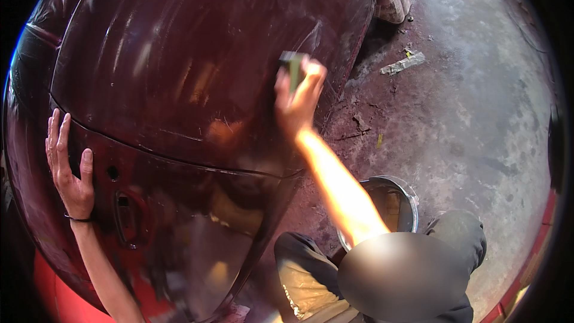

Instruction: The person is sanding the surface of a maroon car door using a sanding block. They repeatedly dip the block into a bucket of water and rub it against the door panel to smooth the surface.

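Note:
Against the glossy dark red car panel (179, 42) my right hand (299, 98) grips a small olive-green and dark block (294, 70), which looks like a sanding block. Motion blurs the fingers and the block. My left hand (70, 170) lies flat on the bodywork at the left, fingers stretched and thumb apart, holding nothing. It sits close to the curved seam between that panel and the car door (197, 227). Beside it are a small dark hole (113, 173) and the door handle recess (126, 218). A dark band circles my left wrist.
A bucket (412, 194) stands on the floor below my right forearm. My bent knees (302, 269) show at the lower right, partly behind a blurred oval patch. A strip of tape (402, 64) and scraps lie on the stained concrete floor (472, 119); a cable (508, 3) runs farther off.

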Demonstrator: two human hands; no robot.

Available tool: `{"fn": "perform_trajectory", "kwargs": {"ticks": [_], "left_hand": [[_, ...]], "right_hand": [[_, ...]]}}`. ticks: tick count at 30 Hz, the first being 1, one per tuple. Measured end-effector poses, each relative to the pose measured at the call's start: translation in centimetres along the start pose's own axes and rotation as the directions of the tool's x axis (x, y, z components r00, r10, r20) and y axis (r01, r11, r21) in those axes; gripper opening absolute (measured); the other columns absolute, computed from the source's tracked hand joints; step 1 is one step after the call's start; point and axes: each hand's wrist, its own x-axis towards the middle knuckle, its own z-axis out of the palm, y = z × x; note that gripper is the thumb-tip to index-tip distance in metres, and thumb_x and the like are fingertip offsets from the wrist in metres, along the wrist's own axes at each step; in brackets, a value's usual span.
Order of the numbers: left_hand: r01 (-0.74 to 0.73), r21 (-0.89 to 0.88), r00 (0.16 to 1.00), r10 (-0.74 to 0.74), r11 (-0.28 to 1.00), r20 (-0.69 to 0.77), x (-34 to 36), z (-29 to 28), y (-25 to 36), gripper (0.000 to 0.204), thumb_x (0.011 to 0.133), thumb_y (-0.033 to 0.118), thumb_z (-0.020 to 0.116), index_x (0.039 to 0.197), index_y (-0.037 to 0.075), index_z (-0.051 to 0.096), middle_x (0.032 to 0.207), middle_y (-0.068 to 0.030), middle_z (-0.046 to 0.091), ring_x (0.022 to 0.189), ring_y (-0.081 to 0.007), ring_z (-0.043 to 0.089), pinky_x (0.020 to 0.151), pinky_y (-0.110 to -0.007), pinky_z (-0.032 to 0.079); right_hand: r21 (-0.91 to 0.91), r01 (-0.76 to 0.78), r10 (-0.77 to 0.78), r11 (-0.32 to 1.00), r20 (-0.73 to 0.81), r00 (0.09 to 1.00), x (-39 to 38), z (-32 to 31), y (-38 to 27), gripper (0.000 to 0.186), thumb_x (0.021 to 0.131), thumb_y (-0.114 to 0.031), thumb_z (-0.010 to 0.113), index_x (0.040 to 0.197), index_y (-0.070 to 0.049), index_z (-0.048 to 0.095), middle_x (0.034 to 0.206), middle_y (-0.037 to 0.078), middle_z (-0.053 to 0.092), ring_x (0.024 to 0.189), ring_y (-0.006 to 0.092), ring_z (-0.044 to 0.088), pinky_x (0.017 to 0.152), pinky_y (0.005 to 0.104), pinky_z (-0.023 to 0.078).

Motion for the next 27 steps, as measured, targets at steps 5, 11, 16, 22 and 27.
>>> {"fn": "perform_trajectory", "kwargs": {"ticks": [5, 11, 16, 22, 27], "left_hand": [[-0.013, -0.042, 1.000, 0.012, 0.999, -0.023, 0.6, 0.7, 0.2, 0.063, 0.108, 0.034, 0.062, 0.166, 0.012, 0.053, 0.175, -0.0123, 0.047, 0.164, -0.0334, 0.039, 0.135, -0.054, 0.022], [-0.013, 0.020, 1.000, 0.012, 1.000, 0.010, -0.1, 0.1, 0.0, 0.062, 0.108, 0.034, 0.062, 0.165, 0.011, 0.053, 0.174, -0.0125, 0.047, 0.164, -0.0335, 0.040, 0.135, -0.054, 0.023], [-0.038, 0.017, 0.999, 0.038, 0.999, 0.011, 0.1, -1.3, -0.6, 0.060, 0.112, 0.034, 0.058, 0.167, 0.011, 0.051, 0.175, -0.0127, 0.046, 0.164, -0.0333, 0.039, 0.135, -0.051, 0.025], [-0.033, -0.043, 0.999, 0.032, 0.998, -0.032, -0.1, 0.6, -0.5, 0.057, 0.111, 0.030, 0.059, 0.166, 0.011, 0.053, 0.175, -0.0110, 0.047, 0.165, -0.0313, 0.038, 0.136, -0.051, 0.023], [-0.031, -0.051, 0.998, 0.028, 0.998, -0.059, -0.3, 1.0, -0.6, 0.058, 0.109, 0.030, 0.062, 0.164, 0.014, 0.055, 0.173, -0.0107, 0.050, 0.164, -0.0310, 0.040, 0.137, -0.051, 0.023]], "right_hand": [[-0.152, -0.224, 0.216, 0.963, -0.067, 0.974, 12.3, 0.7, 6.2, 0.053, 0.100, -0.031, 0.074, 0.135, 0.001, 0.050, 0.129, 0.030, 0.056, 0.124, 0.0507, 0.056, 0.108, 0.0588, 0.045], [-0.083, -0.036, 0.050, 0.996, 0.179, 0.983, -8.7, -5.1, -1.7, 0.070, 0.090, -0.008, 0.079, 0.155, -0.008, 0.051, 0.147, 0.027, 0.053, 0.132, 0.0492, 0.054, 0.114, 0.0579, 0.042], [-0.205, 0.037, -0.010, 0.978, 0.132, 0.991, -0.6, -3.5, 2.8, 0.059, 0.097, -0.017, 0.074, 0.153, -0.009, 0.057, 0.144, 0.022, 0.060, 0.131, 0.0444, 0.057, 0.113, 0.0550, 0.042], [-0.290, -0.078, 0.132, 0.954, 0.172, 0.976, 7.1, -3.9, 7.6, 0.050, 0.104, -0.031, 0.067, 0.147, -0.007, 0.059, 0.144, 0.020, 0.061, 0.132, 0.0438, 0.057, 0.113, 0.0576, 0.043], [-0.164, 0.060, -0.011, 0.985, 0.284, 0.959, -14.6, -10.5, -1.0, 0.071, 0.085, -0.010, 0.081, 0.153, -0.014, 0.060, 0.150, 0.025, 0.057, 0.133, 0.0450, 0.058, 0.112, 0.0577, 0.042]]}}
